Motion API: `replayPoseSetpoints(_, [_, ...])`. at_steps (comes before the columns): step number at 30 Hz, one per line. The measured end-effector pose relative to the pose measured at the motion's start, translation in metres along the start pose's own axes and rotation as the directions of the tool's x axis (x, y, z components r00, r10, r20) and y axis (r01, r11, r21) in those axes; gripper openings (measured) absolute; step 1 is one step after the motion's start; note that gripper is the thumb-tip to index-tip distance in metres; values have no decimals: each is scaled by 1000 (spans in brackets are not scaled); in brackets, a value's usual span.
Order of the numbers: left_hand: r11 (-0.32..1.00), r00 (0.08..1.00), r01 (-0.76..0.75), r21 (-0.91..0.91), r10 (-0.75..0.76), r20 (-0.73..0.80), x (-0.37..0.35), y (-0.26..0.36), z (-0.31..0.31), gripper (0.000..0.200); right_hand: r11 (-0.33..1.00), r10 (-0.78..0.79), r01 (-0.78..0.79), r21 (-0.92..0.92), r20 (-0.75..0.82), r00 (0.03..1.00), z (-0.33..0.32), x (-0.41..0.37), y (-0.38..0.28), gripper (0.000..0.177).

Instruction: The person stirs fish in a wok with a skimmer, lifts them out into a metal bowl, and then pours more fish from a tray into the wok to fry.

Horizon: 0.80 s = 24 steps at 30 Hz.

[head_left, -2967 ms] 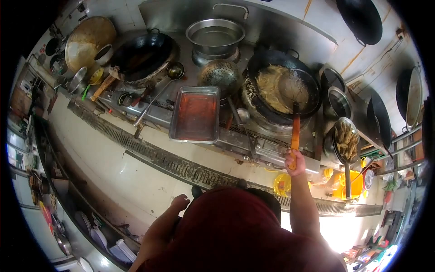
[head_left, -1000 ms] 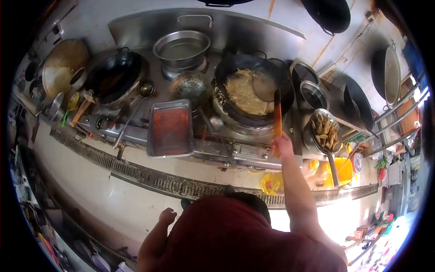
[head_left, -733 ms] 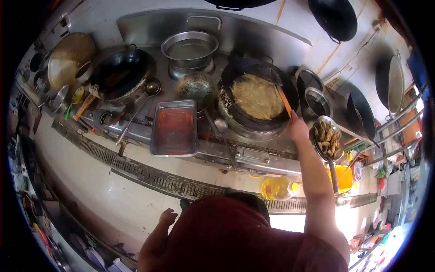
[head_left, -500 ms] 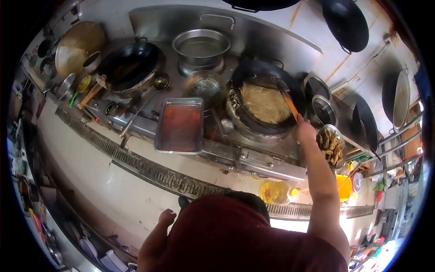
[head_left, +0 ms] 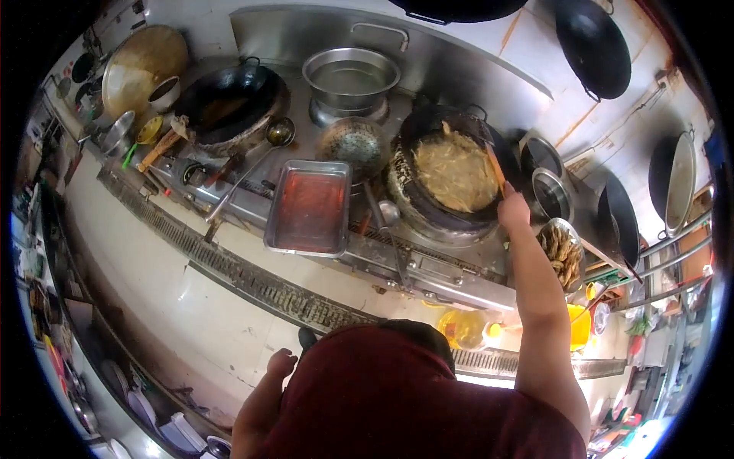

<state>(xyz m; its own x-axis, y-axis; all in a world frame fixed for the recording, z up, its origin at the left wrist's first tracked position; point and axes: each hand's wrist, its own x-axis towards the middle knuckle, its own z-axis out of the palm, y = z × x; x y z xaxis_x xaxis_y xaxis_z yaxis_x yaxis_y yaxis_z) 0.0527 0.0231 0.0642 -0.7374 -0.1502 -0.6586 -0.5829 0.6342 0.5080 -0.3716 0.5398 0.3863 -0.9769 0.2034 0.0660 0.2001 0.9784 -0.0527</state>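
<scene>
My right hand (head_left: 514, 209) is closed around the wooden handle (head_left: 495, 167) of a spatula, at the right rim of the large black wok (head_left: 414, 122). The spatula's dark head shows at the wok's upper right side. Light brown pieces of food (head_left: 454, 170) lie in bubbling liquid inside the wok. Low beside my body, at the lower left, my left hand (head_left: 282, 362) hangs over the floor; its fingers are partly curled and a gap shows between them, with nothing held.
A metal tray (head_left: 308, 251) of reddish liquid sits at the stove's front edge. Behind it are a perforated strainer (head_left: 352, 145) and a water basin (head_left: 352, 70). Another wok (head_left: 229, 107) and a ladle (head_left: 280, 131) are left. A bowl of brown food (head_left: 560, 252) stands right.
The spatula head has moved from across the food to the wok's right rim. The food surface now looks broken up and bubbling. The view has shifted slightly.
</scene>
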Motion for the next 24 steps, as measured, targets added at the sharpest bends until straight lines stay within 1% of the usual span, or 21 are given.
replayPoseSetpoints(1, [1000, 1000, -1, 0, 1, 0, 5, -7, 5, 36, 1000, 9, -9, 16, 5, 1000, 1, 2, 0, 57])
replayPoseSetpoints(3, [992, 999, 22, -124, -16, 48, 8, -12, 8, 36, 1000, 2, -2, 21, 15, 1000, 4, 6, 1, 57])
replayPoseSetpoints(4, [992, 999, 21, -124, -16, 47, 6, -10, 7, 36, 1000, -6, 5, 26, 26, 1000, 4, 7, 1, 57])
replayPoseSetpoints(6, [986, 1000, 28, 165, -27, -10, 2, -3, 1, 36, 999, 12, -14, 33, 42, 999, 4, 6, -2, 57])
replayPoseSetpoints(7, [986, 1000, 29, 164, -27, -10, 2, -5, 1, 36, 999, 31, -33, 39, 60, 998, 4, 5, -3, 58])
replayPoseSetpoints(8, [994, 997, 80, 72, -80, -10, 1, -6, -1, 35, 999, 30, -33, 39, 60, 998, 5, 3, -2, 58])
replayPoseSetpoints(9, [991, 991, 131, -21, -131, -5, 1, -8, -1, 35, 998, 17, -19, 64, 25, 1000, 6, 0, 0, 57])
replayPoseSetpoints(10, [991, 991, 131, -23, -132, -5, -5, 2, -6, 35, 996, 3, -2, 88, -11, 1000, 6, -3, 1, 57])
replayPoseSetpoints(11, [987, 987, 160, 14, -160, -12, -11, 13, -12, 35, 996, 2, -1, 87, -11, 1000, 4, -4, -1, 57])
replayPoseSetpoints(12, [981, 982, 189, 52, -188, -21, -16, 20, -16, 35, 995, 43, -40, 89, -36, 998, -1, -8, -5, 56])
replayPoseSetpoints(13, [981, 982, 188, 52, -187, -20, -9, 7, -9, 35, 993, 85, -79, 93, -61, 995, -3, -10, -7, 55])
replayPoseSetpoints(15, [982, 993, 117, -150, -111, 43, 11, -31, 10, 37, 991, 87, -82, 105, -49, 995, -3, -5, -5, 54])
replayPoseSetpoints(16, [982, 993, 115, -147, -110, 44, 18, -40, 16, 37, 990, 88, -83, 116, -37, 995, -3, -1, -3, 53])
replayPoseSetpoints(17, [964, 987, 162, -209, -156, 47, 24, -47, 21, 37, 990, 90, -85, 116, -37, 995, 1, 3, 1, 53])
replayPoseSetpoints(18, [940, 978, 209, -270, -202, 53, 27, -48, 23, 38, 992, 49, -45, 114, -30, 998, 2, 7, 4, 53])
replayPoseSetpoints(19, [940, 978, 209, -270, -202, 53, 30, -49, 25, 38, 994, 7, -4, 112, -22, 1000, 5, 10, 6, 52])
replayPoseSetpoints(21, [951, 987, 162, -262, -153, 56, 33, -52, 28, 37, 997, 3, -3, 76, -3, 1000, 5, 10, 5, 51])
replayPoseSetpoints(22, [950, 986, 164, -265, -155, 55, 26, -40, 22, 37, 999, -1, 0, 40, 17, 1000, 2, 9, 1, 50])
replayPoseSetpoints(24, [990, 990, 142, 19, -142, -24, -1, 5, -2, 37, 1000, -3, 2, 3, 37, 999, -7, 2, -7, 49])
